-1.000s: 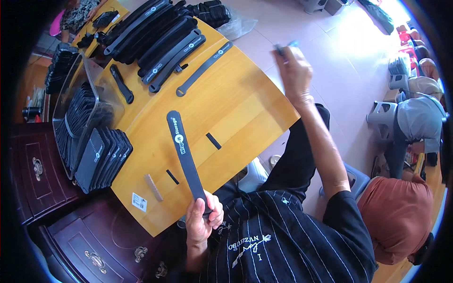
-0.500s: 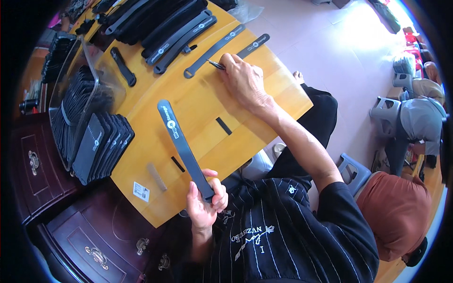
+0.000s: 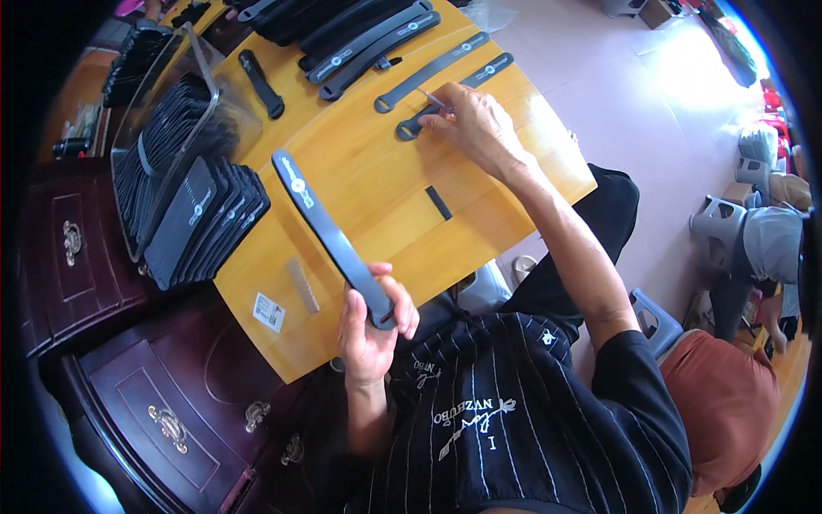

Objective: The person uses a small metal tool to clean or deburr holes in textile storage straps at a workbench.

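Note:
My left hand [image 3: 370,330] is closed around the slotted end of a dark grey strap [image 3: 330,233], whose rounded far end with white print points up and away over the table. My right hand [image 3: 479,124] is over a second dark strap [image 3: 491,70] lying on the table and covers its middle. Between its pinched fingers sticks out a thin pointed metal tool [image 3: 434,98]; the rest of it is hidden. Its fingertips are beside that strap's slotted end [image 3: 409,128]. Another grey strap [image 3: 432,71] lies flat just beyond.
On the yellow table [image 3: 385,188] are a pile of black straps [image 3: 360,34], one short strap [image 3: 261,84] and a small black strip [image 3: 439,203]. A clear bin [image 3: 195,56] of bundled straps and a stack of dark straps [image 3: 201,223] stand at the left, above dark wooden drawers [image 3: 163,411].
The view has shifted, so the table sits further right and higher. My right hand has come to the slotted end of the strap beneath it. My left hand still holds its strap.

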A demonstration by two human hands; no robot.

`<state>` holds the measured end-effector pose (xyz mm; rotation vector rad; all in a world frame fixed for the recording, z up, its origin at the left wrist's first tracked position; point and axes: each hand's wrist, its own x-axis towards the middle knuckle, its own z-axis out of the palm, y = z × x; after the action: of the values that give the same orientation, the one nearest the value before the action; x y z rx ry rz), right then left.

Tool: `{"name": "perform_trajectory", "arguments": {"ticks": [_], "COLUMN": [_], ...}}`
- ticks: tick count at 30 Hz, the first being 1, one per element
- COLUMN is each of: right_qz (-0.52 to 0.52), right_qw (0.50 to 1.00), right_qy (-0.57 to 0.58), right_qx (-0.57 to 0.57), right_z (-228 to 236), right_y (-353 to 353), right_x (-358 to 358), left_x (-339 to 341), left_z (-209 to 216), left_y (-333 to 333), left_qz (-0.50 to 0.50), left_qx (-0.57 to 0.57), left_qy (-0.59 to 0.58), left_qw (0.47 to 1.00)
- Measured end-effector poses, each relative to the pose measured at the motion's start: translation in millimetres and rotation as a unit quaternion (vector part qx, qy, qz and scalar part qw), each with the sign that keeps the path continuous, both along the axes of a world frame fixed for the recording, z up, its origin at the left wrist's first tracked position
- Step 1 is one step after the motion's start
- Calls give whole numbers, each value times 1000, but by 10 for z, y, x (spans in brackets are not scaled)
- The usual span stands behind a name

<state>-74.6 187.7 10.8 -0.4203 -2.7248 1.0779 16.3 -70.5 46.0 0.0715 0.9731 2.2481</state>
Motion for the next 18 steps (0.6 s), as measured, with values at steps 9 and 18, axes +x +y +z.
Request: {"name": "perform_trajectory", "arguments": {"ticks": [9, 18], "right_qz": [32, 127], "right_qw": [970, 945], "right_qy": [67, 86], "right_qx": [-234, -289], "right_z": [725, 825], "right_y": [-392, -800], "right_x": [1018, 1642], "left_x": [-87, 20], "left_z": [147, 67], "left_y": [29, 298], "left_qz": [93, 126], "left_qx": [-1, -19], "left_qy": [118, 132], "left_qw": [989, 983]}}
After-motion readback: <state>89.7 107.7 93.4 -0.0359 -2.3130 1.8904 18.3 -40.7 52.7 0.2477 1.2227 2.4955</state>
